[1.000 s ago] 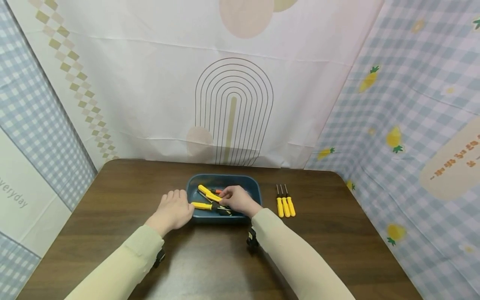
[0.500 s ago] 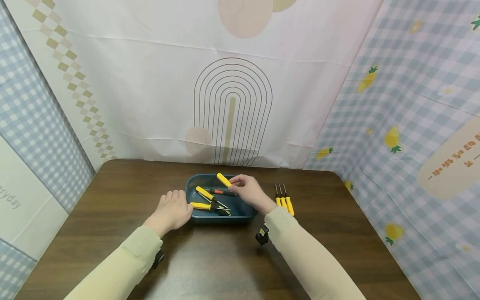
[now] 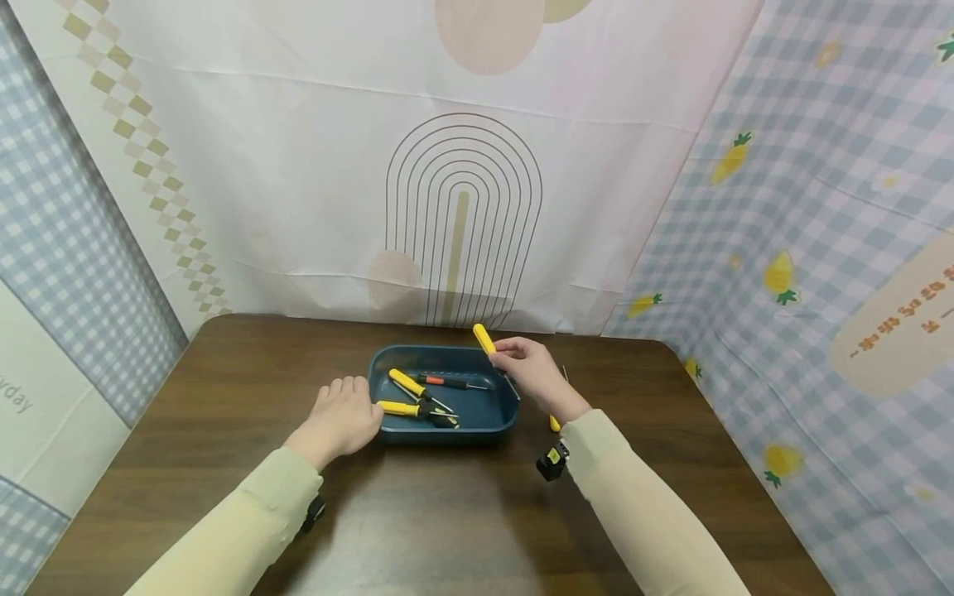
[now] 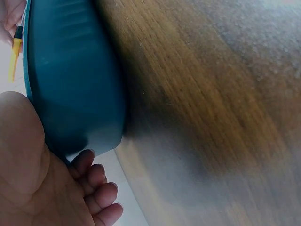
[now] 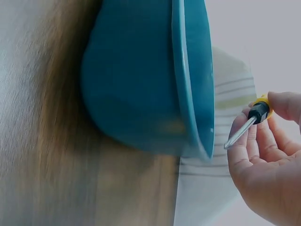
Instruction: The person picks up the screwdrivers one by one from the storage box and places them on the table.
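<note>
My right hand (image 3: pixel 535 371) pinches a screwdriver (image 3: pixel 484 338) by its yellow handle above the right end of a blue plastic bin (image 3: pixel 447 436). In the right wrist view its black collar and metal shaft (image 5: pixel 241 133) point down, away from the palm. My left hand (image 3: pixel 341 420) holds the bin's left end; the left wrist view has the thumb over the rim and the fingertips (image 4: pixel 96 174) curled near the outer wall. Inside lie a yellow-handled screwdriver (image 3: pixel 407 382), another yellow one (image 3: pixel 399 409) by the left hand, and a red-and-black screwdriver (image 3: pixel 444 381).
On the brown wooden table (image 3: pixel 417 530), right of the bin, lie yellow screwdrivers (image 3: pixel 555 424), mostly hidden by my right hand and wrist. A white patterned cloth (image 3: pixel 313 207) hangs behind the table. A checked cloth (image 3: pixel 745 331) hangs along the right side.
My right hand has lifted the yellow screwdriver out of the bin and carried it up and right, now covering most of the screwdrivers on the table. The left hand has stayed put.
</note>
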Demonstrator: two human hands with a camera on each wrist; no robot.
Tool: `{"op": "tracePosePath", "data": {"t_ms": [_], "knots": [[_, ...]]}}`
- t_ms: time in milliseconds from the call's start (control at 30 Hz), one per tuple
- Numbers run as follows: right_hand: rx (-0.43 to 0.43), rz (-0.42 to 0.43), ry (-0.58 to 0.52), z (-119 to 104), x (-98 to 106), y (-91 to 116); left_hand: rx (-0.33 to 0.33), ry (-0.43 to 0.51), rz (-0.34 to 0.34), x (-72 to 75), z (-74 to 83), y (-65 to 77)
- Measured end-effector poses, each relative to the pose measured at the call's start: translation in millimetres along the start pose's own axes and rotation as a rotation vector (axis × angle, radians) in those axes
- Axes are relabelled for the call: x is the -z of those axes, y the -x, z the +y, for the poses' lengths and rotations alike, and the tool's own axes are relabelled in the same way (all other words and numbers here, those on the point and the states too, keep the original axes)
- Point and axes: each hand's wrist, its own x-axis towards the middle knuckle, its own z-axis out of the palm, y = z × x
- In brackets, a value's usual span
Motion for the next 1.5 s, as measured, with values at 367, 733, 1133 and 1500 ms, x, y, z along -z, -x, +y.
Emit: {"op": "tracePosePath", "data": {"t_ms": [367, 733, 1133, 1500], "knots": [[-0.032, -0.010, -0.041, 14.8, 28.6, 5.0, 0.002, -0.002, -0.001, 0.2, -0.7, -0.2], [-0.107, 0.019, -0.115, 33.0, 53.2, 7.3, 0.005, 0.004, 0.006, -0.6, -0.9, -0.4], [-0.174, 0.044, -0.184, 56.5, 78.8, 11.3, 0.006, 0.012, 0.005, 2.0, 0.7, 1.6], [-0.224, 0.092, -0.171, 85.6, 101.4, 11.4, 0.000, 0.012, 0.019, 0.4, 1.4, 1.6]]}}
